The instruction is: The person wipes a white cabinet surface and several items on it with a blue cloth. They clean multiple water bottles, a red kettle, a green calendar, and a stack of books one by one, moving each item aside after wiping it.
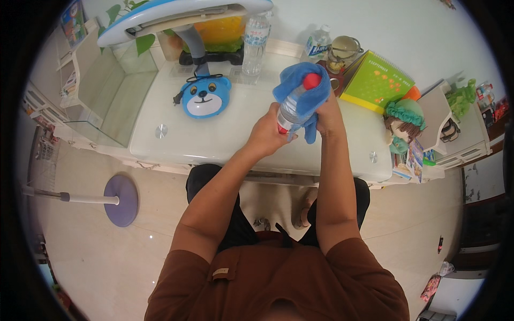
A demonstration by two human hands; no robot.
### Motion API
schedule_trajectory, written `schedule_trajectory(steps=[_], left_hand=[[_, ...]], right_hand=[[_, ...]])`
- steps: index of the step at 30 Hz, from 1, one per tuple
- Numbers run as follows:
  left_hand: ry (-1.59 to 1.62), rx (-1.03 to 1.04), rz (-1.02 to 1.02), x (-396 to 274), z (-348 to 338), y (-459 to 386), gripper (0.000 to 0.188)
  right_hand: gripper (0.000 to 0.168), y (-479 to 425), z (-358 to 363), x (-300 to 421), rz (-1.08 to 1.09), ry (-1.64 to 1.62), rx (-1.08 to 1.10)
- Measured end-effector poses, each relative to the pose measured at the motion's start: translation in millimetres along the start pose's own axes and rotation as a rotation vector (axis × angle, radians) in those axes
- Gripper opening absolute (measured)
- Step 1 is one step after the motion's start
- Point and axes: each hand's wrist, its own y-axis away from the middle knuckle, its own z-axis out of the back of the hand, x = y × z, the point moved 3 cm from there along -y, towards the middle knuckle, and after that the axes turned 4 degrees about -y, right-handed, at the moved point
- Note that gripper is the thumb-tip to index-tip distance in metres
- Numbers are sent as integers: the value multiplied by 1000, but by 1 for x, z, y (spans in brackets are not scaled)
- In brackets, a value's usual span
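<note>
A clear plastic bottle (pixel 292 105) with a red cap and a partly red label is held tilted above the glass-topped desk (pixel 225 140). My left hand (pixel 267 132) grips its lower part. Around the upper bottle wraps a blue cloth (pixel 297 78), which my right hand (pixel 327 114) clutches from the right side. The red cap shows within a fold of the cloth. Most of my right hand's fingers are hidden behind the cloth.
A desk lamp with a blue bear-face base (pixel 207 98) stands left, its white head (pixel 176 20) overhanging. Behind are a water bottle (pixel 255 48), a second bottle (pixel 318 42) and a glass jar (pixel 341 54). Right are a green desk calendar (pixel 375 82) and a doll (pixel 404 120).
</note>
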Motion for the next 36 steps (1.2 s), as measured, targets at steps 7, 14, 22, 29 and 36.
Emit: schedule_trajectory(steps=[7, 14, 22, 29, 36], left_hand=[[-82, -127, -18, -8, -6, 8, 68], [-194, -181, -43, -5, -10, 7, 65], [-141, -27, -71, -6, -3, 9, 64], [-39, -33, -202, 11, -7, 11, 71], [-238, -83, -202, 1, -2, 15, 80]], right_hand=[[36, 21, -9, -11, 210, 253, -193], [48, 28, -16, -28, 355, 401, -297], [37, 50, 1, -75, 159, 449, -249], [32, 60, 9, -89, 102, 392, -185], [34, 78, 29, -97, 104, 725, -138]])
